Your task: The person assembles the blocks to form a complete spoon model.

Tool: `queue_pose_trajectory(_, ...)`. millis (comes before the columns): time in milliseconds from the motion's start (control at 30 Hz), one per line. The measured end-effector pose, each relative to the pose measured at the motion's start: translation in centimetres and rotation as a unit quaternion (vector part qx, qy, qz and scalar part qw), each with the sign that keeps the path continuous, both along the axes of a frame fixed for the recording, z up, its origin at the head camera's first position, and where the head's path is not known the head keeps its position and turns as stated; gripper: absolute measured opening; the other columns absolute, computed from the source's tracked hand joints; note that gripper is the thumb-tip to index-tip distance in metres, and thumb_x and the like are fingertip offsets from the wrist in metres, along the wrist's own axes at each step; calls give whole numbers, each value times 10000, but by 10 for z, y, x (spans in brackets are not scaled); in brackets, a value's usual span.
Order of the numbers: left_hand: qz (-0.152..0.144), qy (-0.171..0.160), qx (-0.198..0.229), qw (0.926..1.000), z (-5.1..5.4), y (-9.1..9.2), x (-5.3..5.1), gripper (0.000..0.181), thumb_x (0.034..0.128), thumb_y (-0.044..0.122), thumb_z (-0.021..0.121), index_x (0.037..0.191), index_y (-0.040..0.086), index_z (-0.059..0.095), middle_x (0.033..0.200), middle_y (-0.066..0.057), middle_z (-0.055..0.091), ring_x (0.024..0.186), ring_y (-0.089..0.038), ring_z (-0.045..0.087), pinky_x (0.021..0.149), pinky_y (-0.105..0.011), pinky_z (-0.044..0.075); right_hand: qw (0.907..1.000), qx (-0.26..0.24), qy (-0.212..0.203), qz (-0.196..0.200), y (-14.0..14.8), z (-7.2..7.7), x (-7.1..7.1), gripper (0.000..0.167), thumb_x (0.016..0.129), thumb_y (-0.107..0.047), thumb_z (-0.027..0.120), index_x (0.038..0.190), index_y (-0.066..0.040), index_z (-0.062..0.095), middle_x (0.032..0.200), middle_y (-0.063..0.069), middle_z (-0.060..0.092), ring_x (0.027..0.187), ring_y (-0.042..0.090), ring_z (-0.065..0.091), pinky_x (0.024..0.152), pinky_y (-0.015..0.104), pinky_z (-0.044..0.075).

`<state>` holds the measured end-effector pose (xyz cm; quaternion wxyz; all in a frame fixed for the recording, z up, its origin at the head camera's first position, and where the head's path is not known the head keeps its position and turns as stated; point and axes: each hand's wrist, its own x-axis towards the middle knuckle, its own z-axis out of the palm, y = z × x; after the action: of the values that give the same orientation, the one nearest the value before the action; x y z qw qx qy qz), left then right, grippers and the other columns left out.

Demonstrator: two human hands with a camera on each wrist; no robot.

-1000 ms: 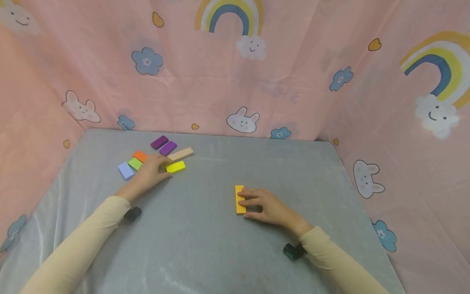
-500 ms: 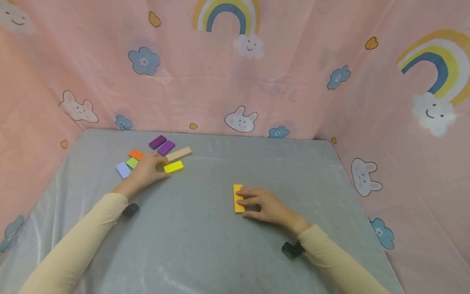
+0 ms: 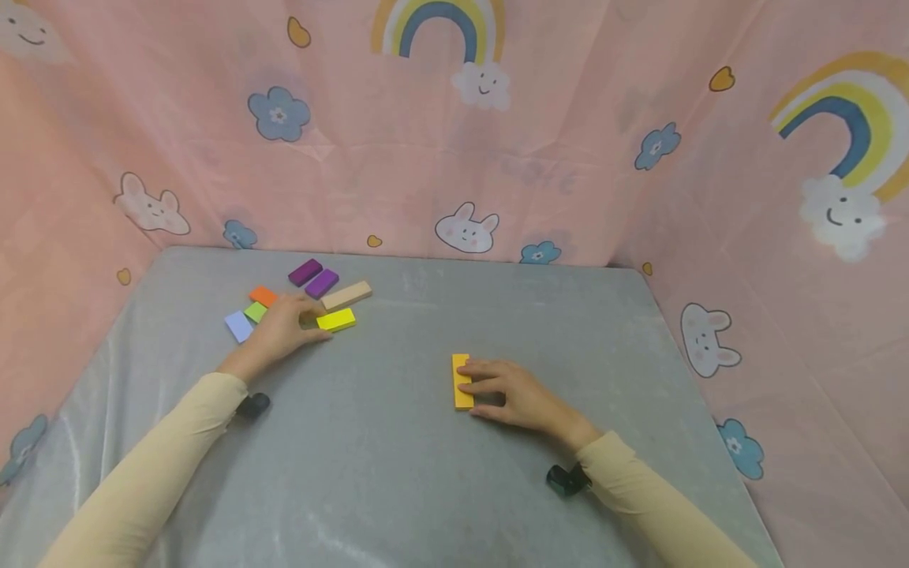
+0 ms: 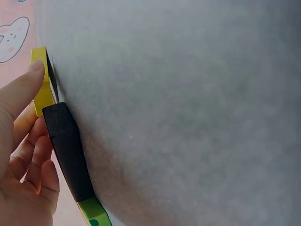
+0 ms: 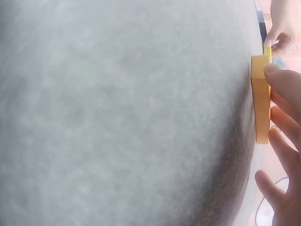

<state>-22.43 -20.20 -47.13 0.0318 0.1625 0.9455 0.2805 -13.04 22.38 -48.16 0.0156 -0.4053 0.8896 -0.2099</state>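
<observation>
In the head view my left hand (image 3: 280, 327) is at the left group of blocks, thumb and fingers spanning the yellow block (image 3: 337, 319). The left wrist view has the thumb pressed on that yellow block (image 4: 43, 89), with fingers on its other side. A black block (image 4: 68, 150) stands close by, hidden by the hand in the head view. My right hand (image 3: 521, 398) holds an orange-yellow block (image 3: 461, 383) lying flat on the table, two fingertips on its top and the thumb at its near corner. That block (image 5: 261, 103) shows its side in the right wrist view.
Around the left hand lie light blue (image 3: 239, 326), green (image 3: 256, 312) and orange (image 3: 263, 296) blocks. Dark purple (image 3: 305, 272), purple (image 3: 322, 283) and beige (image 3: 346, 295) blocks are farther back. A grey cloth covers the table (image 3: 398, 457); pink patterned curtains (image 3: 568, 158) enclose it.
</observation>
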Motion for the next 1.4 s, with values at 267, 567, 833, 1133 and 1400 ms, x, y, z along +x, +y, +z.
queue_pose_trajectory(267,88,-49,123,9999,2,1,2,445,799,292,829,1151,47,715,1116,-146,701,1026,-302,556,932,-495,480,10000,-4,53,1,-1,2,0,397,865,-324,760,1240,-205,705,1420,-18,601,1362,209,528,1086,472,450)
queue_pose_trajectory(567,221,-152,768,9967,4,11,0,458,821,265,811,1208,54,687,1155,-146,697,1079,-310,587,964,-524,496,9998,-109,138,-23,-2,3,1,402,853,-339,768,1227,-205,712,1405,-10,614,1353,217,536,1076,474,455)
queue_pose_trajectory(833,133,-311,1140,9929,7,28,-2,441,825,266,808,1204,78,687,1168,-120,691,1088,-292,604,984,-507,506,9998,-135,-21,-129,-2,1,1,391,864,-360,751,1224,-212,713,1404,-28,613,1367,208,524,1100,478,437)
queue_pose_trajectory(1133,-67,-589,1471,9873,5,54,-5,416,816,297,814,1185,141,704,1193,-66,689,1145,-263,616,1028,-485,503,9996,-177,-49,-194,-5,0,1,388,838,-352,772,1191,-196,732,1378,-23,633,1354,220,537,1093,486,440)
queue_pose_trajectory(1400,-474,-347,1398,9884,-1,81,-12,379,804,299,823,1140,151,730,1116,-36,701,1073,-224,629,986,-442,534,9996,-197,-54,-212,-5,0,0,374,843,-342,769,1188,-202,734,1366,-27,642,1353,212,538,1088,483,443)
